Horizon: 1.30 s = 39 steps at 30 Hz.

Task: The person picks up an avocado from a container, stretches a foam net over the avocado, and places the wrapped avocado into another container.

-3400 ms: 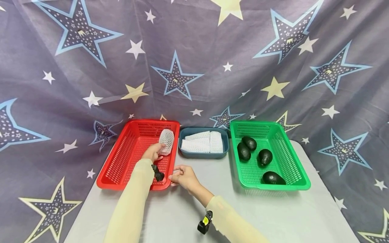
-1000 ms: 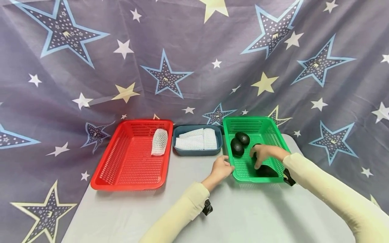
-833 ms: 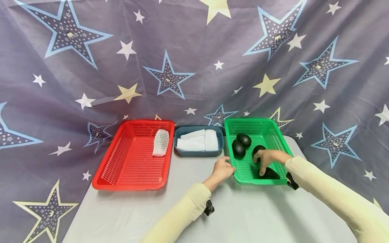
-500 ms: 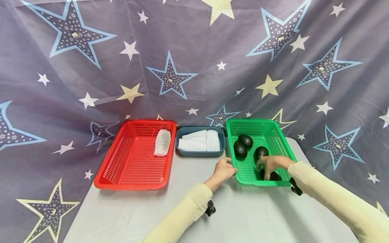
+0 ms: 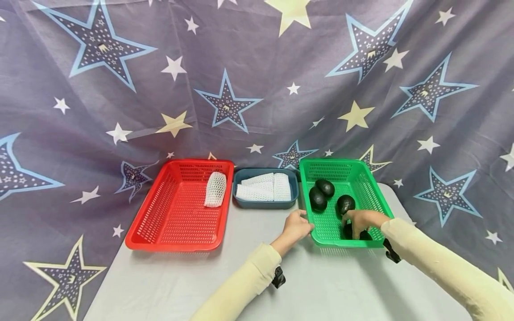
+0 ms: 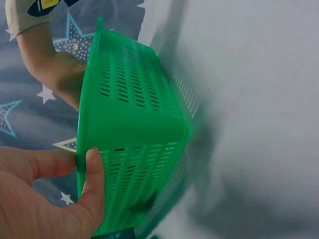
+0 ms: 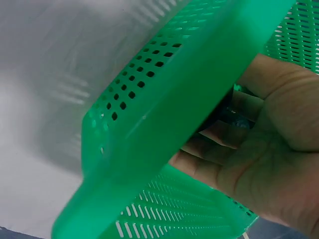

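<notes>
In the head view my right hand (image 5: 363,219) reaches down into the green basket (image 5: 345,244), fingers curled round the nearest avocado (image 5: 364,235). The right wrist view shows only a dark bit of that avocado (image 7: 217,112) behind the basket wall and my fingers. My left hand (image 5: 296,226) pinches the basket's left rim near its front corner; in the left wrist view the thumb lies outside the wall (image 6: 134,129). Deeper in the basket lie more avocados: one (image 5: 345,204) just beyond my right hand and two (image 5: 318,199) touching each other at the left.
Left of the green basket stands a blue tray (image 5: 266,205) of white foam net sleeves (image 5: 263,187). Farther left, a red basket (image 5: 172,246) holds a rounded thing in a white foam net (image 5: 216,189). A star-patterned cloth (image 5: 249,58) hangs behind the table (image 5: 313,285).
My left hand has let go of the netted thing in the red basket and moved right to the green rim. My right hand has left the red basket's corner and gone down onto the nearest avocado.
</notes>
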Motion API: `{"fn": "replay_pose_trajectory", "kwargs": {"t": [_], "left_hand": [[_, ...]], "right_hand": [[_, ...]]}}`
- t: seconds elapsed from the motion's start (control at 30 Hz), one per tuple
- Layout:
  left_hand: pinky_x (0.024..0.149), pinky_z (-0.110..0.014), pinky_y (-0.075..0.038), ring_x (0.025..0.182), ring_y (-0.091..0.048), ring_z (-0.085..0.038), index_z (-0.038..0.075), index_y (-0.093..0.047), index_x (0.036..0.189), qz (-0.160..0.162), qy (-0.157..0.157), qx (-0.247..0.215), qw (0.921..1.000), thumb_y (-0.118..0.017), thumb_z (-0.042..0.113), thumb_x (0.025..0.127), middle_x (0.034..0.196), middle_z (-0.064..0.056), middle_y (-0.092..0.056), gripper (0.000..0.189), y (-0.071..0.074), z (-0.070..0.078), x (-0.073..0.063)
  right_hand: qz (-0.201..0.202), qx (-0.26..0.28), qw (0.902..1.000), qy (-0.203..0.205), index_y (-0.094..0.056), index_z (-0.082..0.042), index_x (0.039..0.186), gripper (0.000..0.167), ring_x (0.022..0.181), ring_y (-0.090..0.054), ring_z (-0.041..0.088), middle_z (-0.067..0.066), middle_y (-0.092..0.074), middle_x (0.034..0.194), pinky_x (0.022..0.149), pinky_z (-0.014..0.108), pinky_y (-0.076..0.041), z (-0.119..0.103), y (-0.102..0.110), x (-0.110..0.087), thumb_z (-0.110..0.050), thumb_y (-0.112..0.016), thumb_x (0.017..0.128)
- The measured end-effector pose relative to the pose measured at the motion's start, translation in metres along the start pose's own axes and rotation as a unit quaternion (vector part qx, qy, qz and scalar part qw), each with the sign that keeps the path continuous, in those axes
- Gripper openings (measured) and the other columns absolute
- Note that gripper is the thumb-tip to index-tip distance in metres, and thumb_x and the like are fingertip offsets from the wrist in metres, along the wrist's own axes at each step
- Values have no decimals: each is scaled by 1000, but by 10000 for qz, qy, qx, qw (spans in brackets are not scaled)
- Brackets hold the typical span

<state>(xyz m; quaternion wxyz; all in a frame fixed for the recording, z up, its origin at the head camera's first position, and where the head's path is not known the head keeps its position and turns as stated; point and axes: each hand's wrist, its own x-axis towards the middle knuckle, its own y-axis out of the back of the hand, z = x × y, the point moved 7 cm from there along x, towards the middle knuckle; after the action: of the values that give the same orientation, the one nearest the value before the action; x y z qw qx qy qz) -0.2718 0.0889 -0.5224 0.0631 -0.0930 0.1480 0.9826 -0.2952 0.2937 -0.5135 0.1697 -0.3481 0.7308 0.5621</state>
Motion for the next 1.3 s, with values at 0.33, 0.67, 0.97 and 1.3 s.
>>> {"fn": "replay_pose_trajectory", "kwargs": {"t": [0.33,0.67,0.97,1.3], "left_hand": [[55,-25,-57,51,-56,-8,-7,-59,130,17,75,-146,9999,-72,-5,82,82,-10,-72,49,0,-2,-1],[64,-28,-61,59,-60,-10,-5,-62,129,-125,318,-866,9957,-71,-3,86,86,-5,-66,44,-4,-13,-1],[70,-29,-62,68,-64,-10,-5,-63,129,-345,380,-1386,9890,-72,-1,89,92,-7,-69,41,-4,-20,0],[79,-35,-63,81,-71,-19,-8,-57,131,-352,190,-2357,9710,-56,6,96,102,-22,-71,37,19,-4,8]], "right_hand": [[611,-48,9951,772,-59,7,129,60,80,-52,20,22,-61,119,62,29,-45,-7,9,3,1,-84,75],[2141,1092,9538,1801,-60,1,124,54,100,-60,28,22,-63,120,78,37,-53,-31,51,-12,-10,-85,77],[3015,2525,8944,2131,-52,0,135,57,117,-59,38,23,-55,134,83,29,-56,-54,74,-35,-14,-80,88],[2937,4696,7896,2642,-49,-4,133,50,99,-71,6,-7,-68,116,81,23,-58,-84,72,-40,0,-73,90]]}}
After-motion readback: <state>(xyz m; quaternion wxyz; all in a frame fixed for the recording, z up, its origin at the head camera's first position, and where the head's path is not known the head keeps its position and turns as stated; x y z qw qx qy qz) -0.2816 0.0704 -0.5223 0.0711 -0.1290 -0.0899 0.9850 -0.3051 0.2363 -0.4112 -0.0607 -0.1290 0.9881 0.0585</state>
